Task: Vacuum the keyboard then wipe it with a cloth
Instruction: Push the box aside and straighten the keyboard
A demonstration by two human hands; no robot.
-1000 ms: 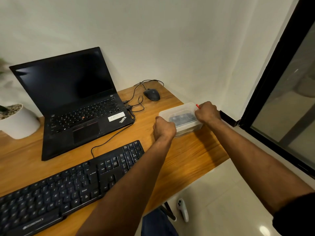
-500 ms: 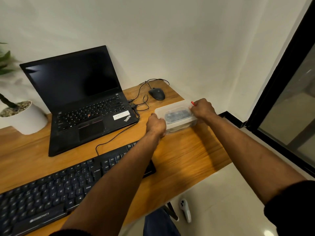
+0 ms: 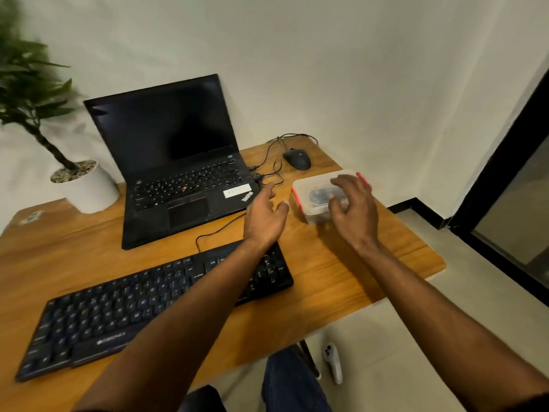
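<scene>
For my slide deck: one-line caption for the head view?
Both hands, left and right, open at a clear lidded box beside the black keyboard.

A black full-size keyboard lies flat on the wooden tabletop in the lower left of the frame, angled so its right end sits higher in the picture. Its keys carry pale legends, and a forearm covers its right part.

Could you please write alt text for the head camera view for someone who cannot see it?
Two open hands, left hand and right hand, reach toward a clear lidded box on a wooden desk, beside a black keyboard and open laptop.
</scene>
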